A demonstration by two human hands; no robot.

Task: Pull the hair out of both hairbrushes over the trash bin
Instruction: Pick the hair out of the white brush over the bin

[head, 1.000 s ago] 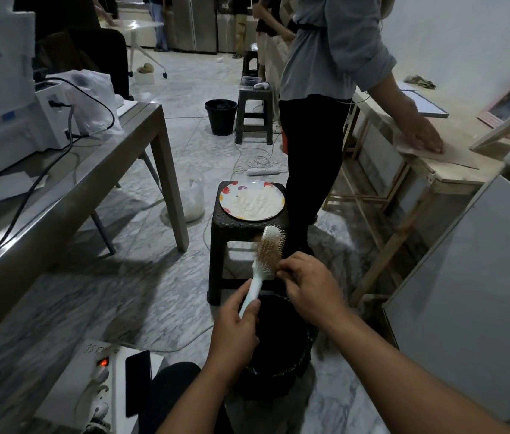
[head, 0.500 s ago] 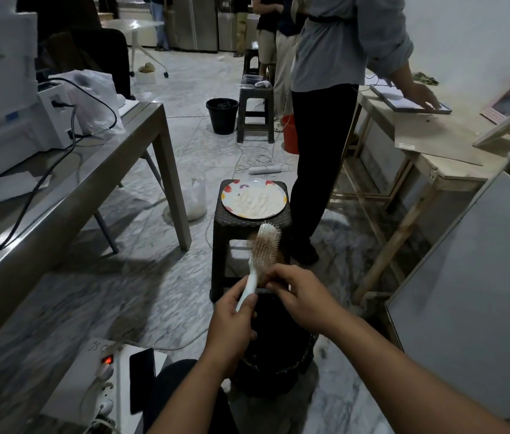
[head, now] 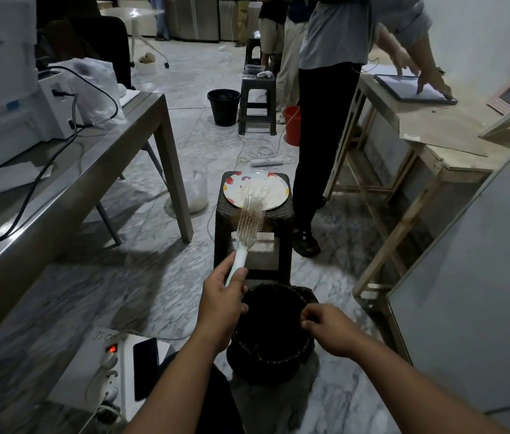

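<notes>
My left hand [head: 222, 303] grips the white handle of a hairbrush [head: 247, 230], whose bristled head points up and away with pale hair tangled in it. A dark trash bin [head: 274, 358] with a black liner stands on the floor just below and to the right of that hand. My right hand [head: 325, 327] hovers over the bin's right rim with its fingertips pinched together; whether any hair is between them is too small to tell. Only one hairbrush is in view.
A dark stool [head: 253, 239] with a flowered plate [head: 256, 189] stands just beyond the bin. A person [head: 325, 120] stands to its right at a wooden table [head: 435, 142]. A steel table [head: 69, 183] runs along the left. A power strip box [head: 112, 371] lies near my knee.
My right hand has left the brush head and dropped down to the right over the bin. The brush stays upright in my left hand. The standing person has shifted right.
</notes>
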